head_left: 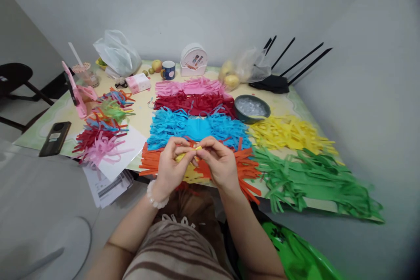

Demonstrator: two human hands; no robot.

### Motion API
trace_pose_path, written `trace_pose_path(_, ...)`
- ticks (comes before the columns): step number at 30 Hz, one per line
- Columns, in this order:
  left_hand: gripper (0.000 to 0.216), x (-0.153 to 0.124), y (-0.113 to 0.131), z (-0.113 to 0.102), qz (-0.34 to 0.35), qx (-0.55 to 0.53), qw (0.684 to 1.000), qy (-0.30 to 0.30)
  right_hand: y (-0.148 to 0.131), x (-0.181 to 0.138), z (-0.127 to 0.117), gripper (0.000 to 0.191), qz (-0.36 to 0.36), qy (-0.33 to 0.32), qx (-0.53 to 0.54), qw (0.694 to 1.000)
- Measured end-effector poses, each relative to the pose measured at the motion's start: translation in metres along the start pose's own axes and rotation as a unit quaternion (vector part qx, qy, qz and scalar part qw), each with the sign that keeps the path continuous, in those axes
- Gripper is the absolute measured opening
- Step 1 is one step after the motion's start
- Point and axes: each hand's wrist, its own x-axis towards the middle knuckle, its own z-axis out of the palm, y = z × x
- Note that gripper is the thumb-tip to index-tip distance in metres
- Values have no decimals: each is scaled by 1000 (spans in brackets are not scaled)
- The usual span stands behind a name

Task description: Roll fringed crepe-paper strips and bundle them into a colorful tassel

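My left hand point(173, 162), with a white bead bracelet at the wrist, and my right hand point(219, 162) meet over the table's front edge. Between their fingertips they pinch a small twisted yellow strip point(197, 148) of tissue-like material. More yellow shows behind the left fingers. Beneath the hands spreads an orange fringed sheet point(246, 164), with part of a yellow piece point(193, 175) at the edge. Just beyond lies a blue fringed sheet point(199, 127), then a dark red one point(193, 103) and a pink one point(190, 86).
Green fringe point(315, 179) and yellow fringe point(288, 134) lie at the right, near a dark bowl point(241, 116). A multicoloured tassel pile point(105, 131) and a phone point(55, 138) are at the left. A mug point(168, 70) and a black router point(272, 84) stand behind.
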Motion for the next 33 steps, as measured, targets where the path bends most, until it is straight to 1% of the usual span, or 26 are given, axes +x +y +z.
trace_pose_path(2, 29, 2, 1, -1, -28, -54, 998, -22, -5, 3, -3, 23, 10, -25, -15, 1000)
trace_pose_path(4, 33, 4, 2, -4, -54, -85, 994, -39, -10, 6, -8, 25, 23, -66, -29, 997)
trace_pose_path(7, 34, 4, 2, -8, -71, -98, 992, -34, -18, 10, -14, 20, 20, -103, -62, 993)
trace_pose_path(9, 32, 2, 1, -10, -74, -94, 992, -35, -23, 13, -16, 17, -2, -116, -105, 988)
trace_pose_path(13, 28, 1, 1, -13, -89, -93, 990, -57, -32, 16, -11, 16, -66, -143, -203, 966)
trace_pose_path(15, 27, 2, 1, -14, -85, -93, 991, -47, -36, 17, -8, 14, -90, -152, -231, 957)
trace_pose_path(18, 21, 2, 0, -14, -81, -99, 991, -26, -39, 18, -4, 14, -110, -151, -246, 951)
trace_pose_path(22, 24, 2, -5, -17, -118, -174, 977, -14, -41, 20, -3, 13, -140, -102, -262, 949)
trace_pose_path(25, 30, 2, -9, -16, -149, -224, 963, 4, -41, 22, 0, 13, -166, -70, -288, 941)
trace_pose_path(27, 32, -2, -11, -13, -166, -224, 960, 14, -39, 23, 4, 13, -188, -45, -314, 929)
trace_pose_path(29, 33, -7, -15, -12, -180, -202, 962, 21, -37, 22, 10, 14, -210, -23, -336, 918)
trace_pose_path(31, 32, -13, -20, -22, -190, -161, 968, 28, -33, 18, 12, 12, -213, -38, -342, 915)
trace_pose_path(32, 33, -17, -22, -34, -193, -132, 972, 36, -31, 15, 10, 8, -202, -54, -337, 918)
trace_pose_path(33, 37, -22, -23, -51, -194, -96, 975, 49, -29, 11, 6, 6, -183, -69, -327, 925)
